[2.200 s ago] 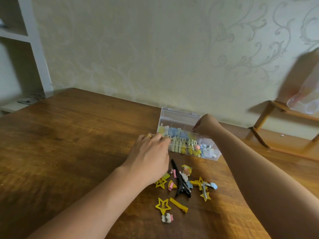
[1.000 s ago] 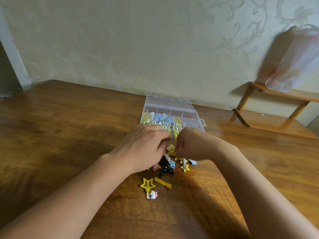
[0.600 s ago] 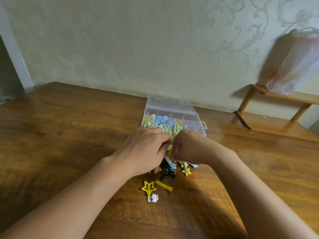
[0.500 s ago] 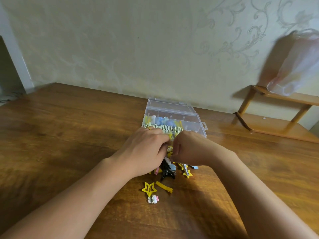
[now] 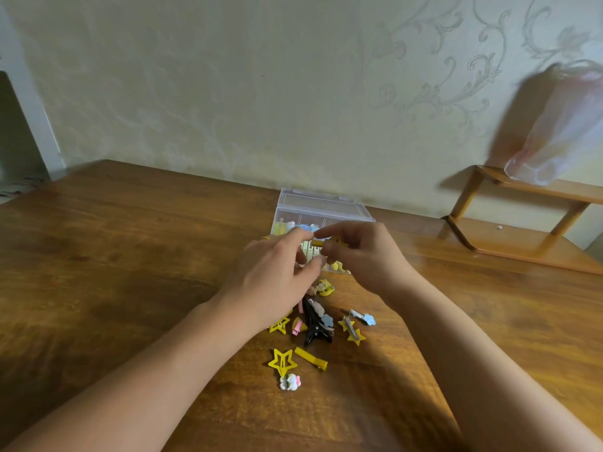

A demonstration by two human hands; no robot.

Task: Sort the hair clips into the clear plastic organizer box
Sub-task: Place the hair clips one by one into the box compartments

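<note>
The clear plastic organizer box (image 5: 321,208) stands open at the table's far middle, its front compartments holding yellow, blue and white clips. My right hand (image 5: 362,256) hovers over the box's front edge and pinches a small yellow hair clip (image 5: 318,243) between thumb and forefinger. My left hand (image 5: 277,278) is beside it, thumb and forefinger spread apart, fingertips close to that clip. Loose clips lie below the hands: a black claw clip (image 5: 315,324), a yellow star clip (image 5: 282,360), a yellow bar clip (image 5: 310,357) and a white-pink clip (image 5: 289,382).
More loose clips lie by the pile: two yellow stars (image 5: 354,331), a blue cloud clip (image 5: 365,318) and a yellow figure clip (image 5: 324,287). A low wooden rack (image 5: 522,236) with a plastic bag (image 5: 561,132) stands at the right. The wall runs just behind the box.
Both hands have lifted off the clip pile and moved toward the box. Their fingers have loosened from closed fists, and a yellow clip now shows in the right fingertips.
</note>
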